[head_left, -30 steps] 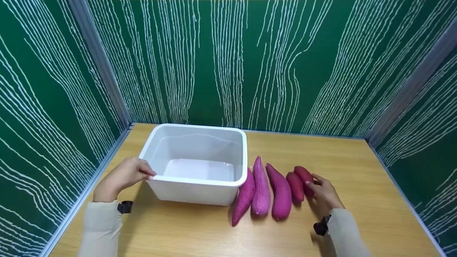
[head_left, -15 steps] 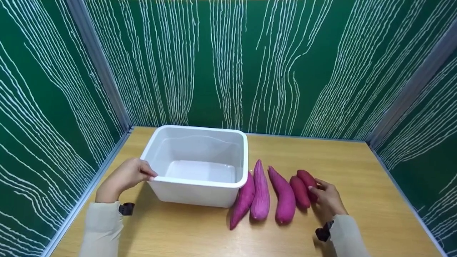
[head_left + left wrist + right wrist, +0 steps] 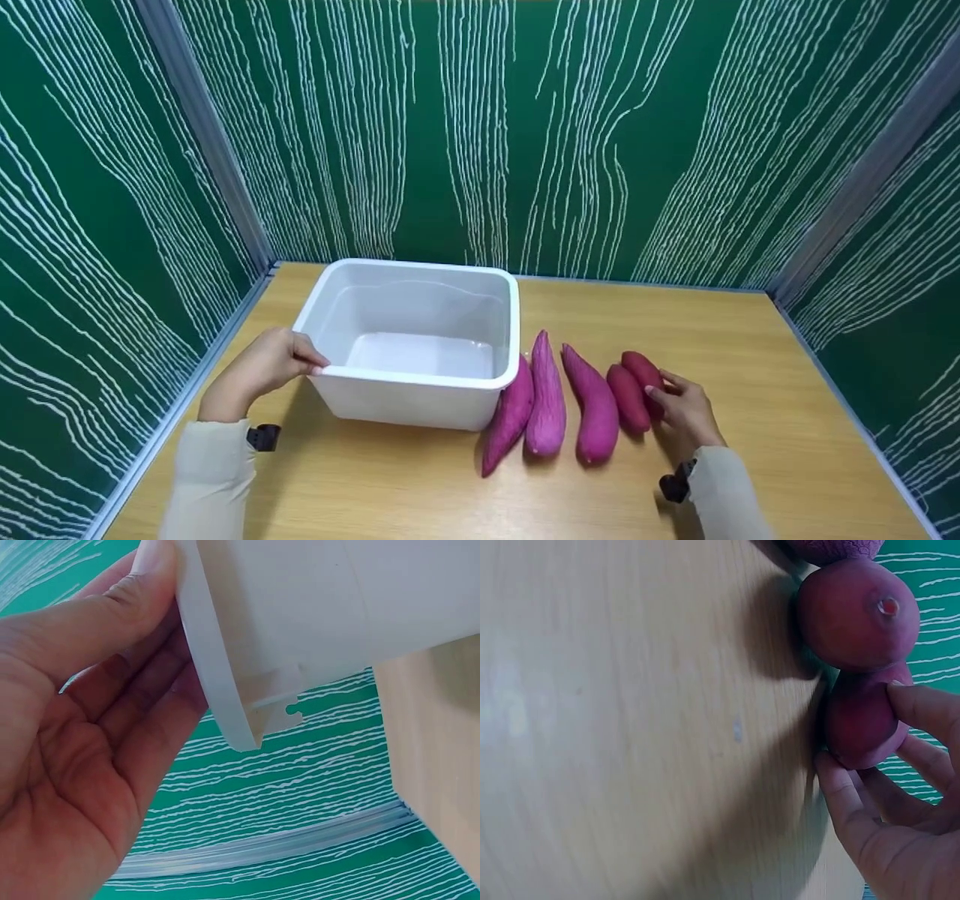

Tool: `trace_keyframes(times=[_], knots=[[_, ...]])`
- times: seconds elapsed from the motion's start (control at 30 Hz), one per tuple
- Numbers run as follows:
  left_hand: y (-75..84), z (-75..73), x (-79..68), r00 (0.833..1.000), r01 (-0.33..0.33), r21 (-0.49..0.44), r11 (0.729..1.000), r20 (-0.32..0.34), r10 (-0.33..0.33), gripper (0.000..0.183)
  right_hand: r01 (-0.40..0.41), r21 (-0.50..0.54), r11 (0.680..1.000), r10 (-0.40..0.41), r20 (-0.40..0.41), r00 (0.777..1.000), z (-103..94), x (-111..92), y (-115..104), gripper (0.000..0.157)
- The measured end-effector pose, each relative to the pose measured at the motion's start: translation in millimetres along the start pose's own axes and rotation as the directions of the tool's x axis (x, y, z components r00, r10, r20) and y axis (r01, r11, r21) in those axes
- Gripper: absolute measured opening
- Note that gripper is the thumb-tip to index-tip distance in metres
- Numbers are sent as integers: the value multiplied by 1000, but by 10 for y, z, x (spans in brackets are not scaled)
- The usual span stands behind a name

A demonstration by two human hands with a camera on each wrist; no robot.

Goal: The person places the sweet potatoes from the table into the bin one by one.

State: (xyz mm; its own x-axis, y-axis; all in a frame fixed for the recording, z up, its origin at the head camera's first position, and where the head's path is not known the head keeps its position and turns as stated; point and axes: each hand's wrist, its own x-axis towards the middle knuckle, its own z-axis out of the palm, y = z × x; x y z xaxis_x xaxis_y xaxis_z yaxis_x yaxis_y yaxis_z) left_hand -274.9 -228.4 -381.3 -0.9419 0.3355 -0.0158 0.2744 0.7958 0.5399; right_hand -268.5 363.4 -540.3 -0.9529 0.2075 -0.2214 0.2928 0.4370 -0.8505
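Note:
My left hand [image 3: 266, 369] pinches the near left corner of a white plastic bin [image 3: 409, 405] by its rim. The left wrist view shows the thumb on the rim [image 3: 214, 652] with fingers curled beneath. Inside the bin, only its bare floor shows. To its right, three long purple sweet potatoes, left [image 3: 510, 420], middle [image 3: 547, 405] and right [image 3: 596, 420], lie side by side. Beyond them are two smaller red sweet potatoes, one [image 3: 628, 397] leaning against the other [image 3: 641, 369]. My right hand [image 3: 686, 409] holds the rightmost one; the right wrist view shows thumb and fingers around it [image 3: 862, 720].
The wooden table [image 3: 765, 420] extends to the right of the sweet potatoes and toward the front. Green panels [image 3: 480, 150] with white wavy lines enclose the back and both sides. Metal posts [image 3: 862, 172] stand at the corners.
The two red sweet potatoes and the right purple one have shifted slightly right, along with my right hand. My left hand stays on the bin's rim.

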Motion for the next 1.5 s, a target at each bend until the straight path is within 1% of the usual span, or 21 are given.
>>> trace_keyframes(times=[0.23, 0.33, 0.47, 0.57, 0.7, 0.87, 1.0, 1.07, 1.13, 1.37, 1.5], knots=[[0, -42, 15, 1000, 5, -2, 1000, 2, -5, 13, -7, 18, 1000, 7, -28, 1000, 66, -29, -33, 64], [9, -49, 25, 1000, 3, 3, 1000, 4, -3, 13, 2, 4, 1000, -2, -39, 999, 76, -43, -29, 64], [22, -39, 54, 1000, 18, 3, 1000, 5, -18, 14, 12, -18, 1000, -12, -43, 999, 48, -49, -18, 65], [30, -29, 68, 999, 37, -11, 999, 0, -37, 15, 3, -1, 1000, -3, -45, 999, 22, -47, -22, 66], [27, -12, 71, 999, 39, -18, 999, -7, -39, 16, -20, 45, 999, 22, -40, 999, 5, -51, -42, 67], [34, 5, 71, 999, 46, -32, 998, -1, -46, 15, -23, 105, 994, 27, -34, 999, -20, -76, -85, 68], [34, 11, 46, 997, 83, -52, 995, 11, -82, 15, -19, 147, 989, 22, -17, 1000, -33, -99, -131, 69], [33, 7, 26, 994, 107, -68, 992, 17, -106, 16, -24, 152, 988, 25, -6, 1000, -45, -107, -150, 70], [33, 5, 14, 993, 117, -81, 990, 19, -116, 17, -27, 145, 989, 28, -1, 1000, -53, -114, -161, 70], [31, 6, 22, 995, 102, -71, 992, 16, -101, 16, -23, 94, 995, 23, 1, 1000, -109, -136, -173, 69], [35, 1, 13, 993, 116, -72, 991, 17, -115, 17, 5, 24, 1000, -4, -12, 1000, -160, -144, -183, 70]])
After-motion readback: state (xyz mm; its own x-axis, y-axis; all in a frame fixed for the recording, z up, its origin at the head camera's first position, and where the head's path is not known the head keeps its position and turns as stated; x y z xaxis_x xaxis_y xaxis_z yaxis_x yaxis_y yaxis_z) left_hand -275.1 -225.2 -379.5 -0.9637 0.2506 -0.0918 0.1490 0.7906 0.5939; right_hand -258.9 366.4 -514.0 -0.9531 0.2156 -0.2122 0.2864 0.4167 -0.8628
